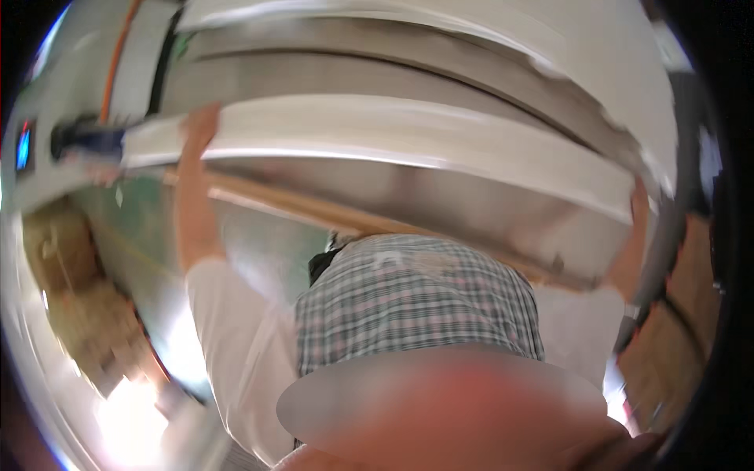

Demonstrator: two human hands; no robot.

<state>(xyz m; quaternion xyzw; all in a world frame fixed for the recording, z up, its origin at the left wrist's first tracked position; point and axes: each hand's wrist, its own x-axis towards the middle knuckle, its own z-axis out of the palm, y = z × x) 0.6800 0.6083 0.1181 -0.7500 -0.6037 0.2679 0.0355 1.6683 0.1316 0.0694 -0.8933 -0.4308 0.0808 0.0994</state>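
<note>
A long white panel (pixel 408 129) stretches across the view in front of me, bowed by the lens, above a grey-brown work surface (pixel 471 196). My left hand (pixel 203 125) grips it near its left end, fingers over the far edge. Around the panel's right end is my right hand (pixel 640 206), closed on it; its fingers are partly hidden and blurred. Both arms reach out wide, in white sleeves. Beyond the panel lies another broad white piece (pixel 471 20), across the far side of the surface.
A wooden edge (pixel 314 206) runs along the near side of the surface. Cardboard boxes (pixel 63 267) stand at the left. A dark blue shape (pixel 94 144) touches the panel's left end, beside an orange cable (pixel 118 63) and a small lit screen (pixel 25 147). A dark post (pixel 683 157) rises at right.
</note>
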